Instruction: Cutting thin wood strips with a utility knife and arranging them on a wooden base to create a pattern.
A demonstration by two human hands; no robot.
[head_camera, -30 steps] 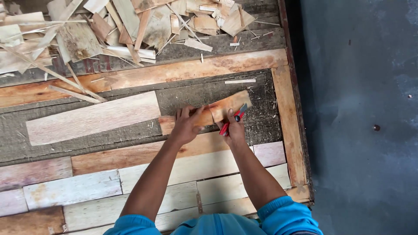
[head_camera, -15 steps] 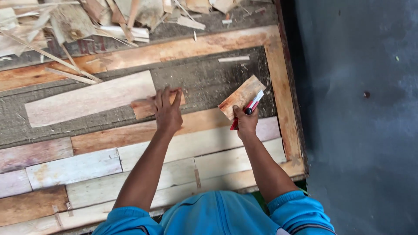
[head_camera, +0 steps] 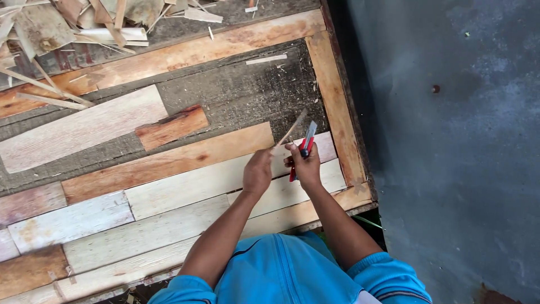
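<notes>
**Hands and thin strip at the near right corner of the panel**

Grey concrete floor (head_camera: 450, 141) lies to the right of a framed wooden panel (head_camera: 337, 101) whose near rows are covered with pale and reddish planks.

1. Left hand (head_camera: 257, 171): closed, pinching the lower end of a thin wood strip (head_camera: 292, 128).
2. Right hand (head_camera: 305, 163): closed around a red-and-silver utility knife (head_camera: 304, 147), blade end pointing away from the body.
3. Key relation: the strip's long axis rises from the left hand up and to the right, running just left of the knife. Both hands sit side by side, nearly touching, above the plank rows.
4. Beyond the hands: a short reddish block (head_camera: 171, 126) lies on the dark bare backing, with a long pale plank (head_camera: 79, 129) to its left.
5. Farthest: a heap of offcuts (head_camera: 84, 28). No labels or signs are legible.
</notes>
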